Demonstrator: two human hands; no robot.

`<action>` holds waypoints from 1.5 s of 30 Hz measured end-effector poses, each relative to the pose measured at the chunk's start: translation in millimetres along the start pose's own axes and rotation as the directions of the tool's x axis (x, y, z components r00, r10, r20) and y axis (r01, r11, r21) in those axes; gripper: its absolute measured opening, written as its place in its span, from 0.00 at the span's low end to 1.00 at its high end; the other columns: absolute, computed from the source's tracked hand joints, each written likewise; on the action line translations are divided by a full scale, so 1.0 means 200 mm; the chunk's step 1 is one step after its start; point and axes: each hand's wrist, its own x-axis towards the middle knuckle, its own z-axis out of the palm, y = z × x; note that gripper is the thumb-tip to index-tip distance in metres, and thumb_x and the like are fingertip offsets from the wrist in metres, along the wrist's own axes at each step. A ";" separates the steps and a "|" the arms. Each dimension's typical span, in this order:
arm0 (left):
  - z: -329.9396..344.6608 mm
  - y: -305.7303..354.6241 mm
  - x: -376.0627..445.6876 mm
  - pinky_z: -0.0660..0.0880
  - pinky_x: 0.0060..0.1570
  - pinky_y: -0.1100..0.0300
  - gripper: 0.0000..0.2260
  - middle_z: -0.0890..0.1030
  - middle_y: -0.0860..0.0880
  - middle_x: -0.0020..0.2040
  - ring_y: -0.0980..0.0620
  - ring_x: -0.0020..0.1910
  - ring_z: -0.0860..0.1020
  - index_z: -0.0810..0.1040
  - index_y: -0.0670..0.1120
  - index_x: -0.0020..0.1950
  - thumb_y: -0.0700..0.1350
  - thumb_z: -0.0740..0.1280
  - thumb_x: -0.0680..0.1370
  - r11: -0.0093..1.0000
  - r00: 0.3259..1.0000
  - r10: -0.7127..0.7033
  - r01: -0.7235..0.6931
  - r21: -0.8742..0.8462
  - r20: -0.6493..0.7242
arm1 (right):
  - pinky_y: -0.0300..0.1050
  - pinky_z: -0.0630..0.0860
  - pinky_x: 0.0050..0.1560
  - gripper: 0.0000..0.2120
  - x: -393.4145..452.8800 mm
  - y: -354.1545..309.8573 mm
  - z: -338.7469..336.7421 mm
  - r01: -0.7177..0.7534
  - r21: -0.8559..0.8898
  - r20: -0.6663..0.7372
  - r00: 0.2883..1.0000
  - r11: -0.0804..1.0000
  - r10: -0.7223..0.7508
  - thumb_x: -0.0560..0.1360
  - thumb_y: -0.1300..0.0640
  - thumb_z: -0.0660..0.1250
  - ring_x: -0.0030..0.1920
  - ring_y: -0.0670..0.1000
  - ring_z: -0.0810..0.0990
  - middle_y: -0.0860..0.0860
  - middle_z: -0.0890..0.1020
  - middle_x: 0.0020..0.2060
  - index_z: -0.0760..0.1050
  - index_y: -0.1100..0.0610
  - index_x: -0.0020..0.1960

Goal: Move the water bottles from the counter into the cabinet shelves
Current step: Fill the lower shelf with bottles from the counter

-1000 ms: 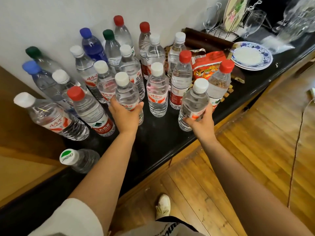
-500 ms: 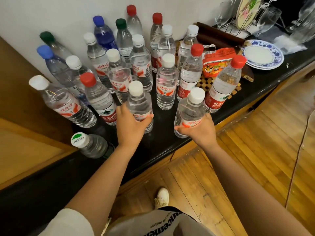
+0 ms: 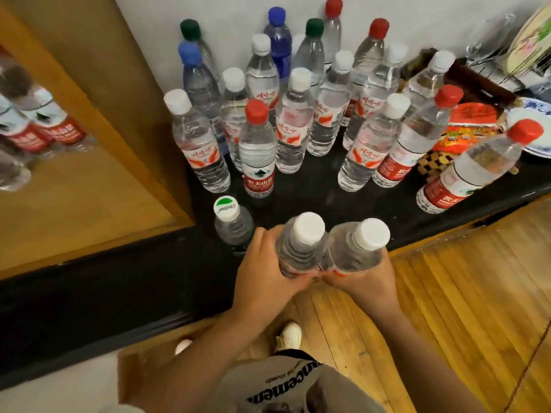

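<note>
A black counter crowded with bottles lies just beyond both hands. The left hand grips one white-capped bottle; the right hand grips another, touching it.

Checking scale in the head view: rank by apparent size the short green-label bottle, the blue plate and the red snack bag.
1. Snack bag, largest showing.
2. Green-label bottle, smaller, though nearness inflates it.
Plate is cut off by the frame and bottles, so unranked.
</note>
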 end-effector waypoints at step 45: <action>-1.59 -1.10 0.08 0.68 0.47 0.60 0.43 0.67 0.61 0.53 0.59 0.51 0.69 0.68 0.54 0.61 0.66 0.74 0.49 0.931 0.728 -0.364 0.306 -0.200 -0.580 | 0.54 0.70 0.66 0.38 0.30 -1.32 1.59 -0.042 0.196 0.197 0.980 0.980 0.003 0.56 0.51 0.81 0.64 0.53 0.72 0.53 0.73 0.63 0.68 0.52 0.61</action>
